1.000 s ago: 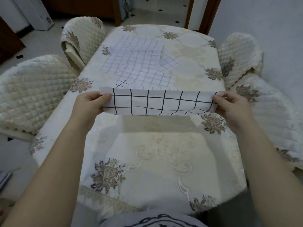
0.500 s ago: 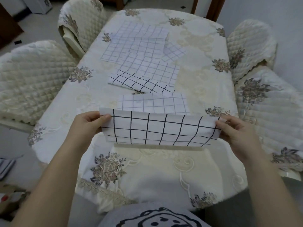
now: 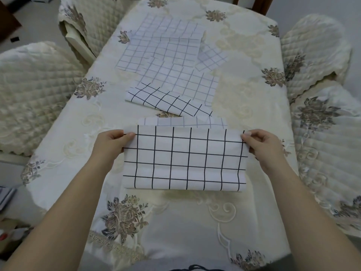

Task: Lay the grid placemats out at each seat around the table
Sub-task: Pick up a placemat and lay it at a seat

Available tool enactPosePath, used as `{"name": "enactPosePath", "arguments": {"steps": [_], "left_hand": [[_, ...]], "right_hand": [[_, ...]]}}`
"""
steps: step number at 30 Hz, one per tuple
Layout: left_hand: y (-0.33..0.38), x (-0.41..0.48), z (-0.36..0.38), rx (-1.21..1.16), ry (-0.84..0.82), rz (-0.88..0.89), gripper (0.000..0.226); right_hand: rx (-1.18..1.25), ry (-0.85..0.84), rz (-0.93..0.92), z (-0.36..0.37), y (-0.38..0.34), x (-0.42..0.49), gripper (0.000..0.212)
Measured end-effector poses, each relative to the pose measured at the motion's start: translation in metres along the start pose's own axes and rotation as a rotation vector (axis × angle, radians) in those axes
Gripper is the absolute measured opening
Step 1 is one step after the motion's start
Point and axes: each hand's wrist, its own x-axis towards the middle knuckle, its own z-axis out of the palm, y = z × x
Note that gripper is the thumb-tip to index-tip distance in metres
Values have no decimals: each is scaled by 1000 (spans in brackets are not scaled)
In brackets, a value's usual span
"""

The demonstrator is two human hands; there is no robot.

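Note:
A white placemat with a bold black grid [image 3: 185,159] is stretched between my hands over the near part of the table [image 3: 195,222]. My left hand [image 3: 111,145] pinches its upper left corner and my right hand [image 3: 261,145] pinches its upper right corner. Its lower edge curls just above the cloth. Right behind it lies a placemat with a faint grid [image 3: 183,122], mostly hidden. Farther back a folded bold-grid placemat [image 3: 168,100] rests on a loose pile of faint-grid placemats [image 3: 170,55].
A cream embroidered tablecloth with brown flowers covers the table. Quilted chairs stand at the left [image 3: 33,94], the far left [image 3: 86,18] and the right [image 3: 320,55], with another covered chair at the near right [image 3: 328,145].
The placemat in my hands has come toward me and downward, and it now hangs open showing more rows of squares. The view has tilted down toward the table.

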Motion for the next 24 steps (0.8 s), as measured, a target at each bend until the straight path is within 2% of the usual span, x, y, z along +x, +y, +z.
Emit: {"name": "enactPosePath", "arguments": {"steps": [8,11,18,21,24], "left_hand": [[-23,71,12,141,56,-195,48],[-27,85,22,243,91,-206,33],[-26,105,36,443,177,-12,34],[-25,109,40,578,183,49,42],[-25,108,40,666,218,78,31]], "right_hand": [[-205,-22,66,33,19,73,13],[-333,-5,46,41,23,93,7],[-513,54,-41,48,22,116,10],[-577,68,-40,49,23,119,11],[-598,63,-50,51,24,117,12]]}}
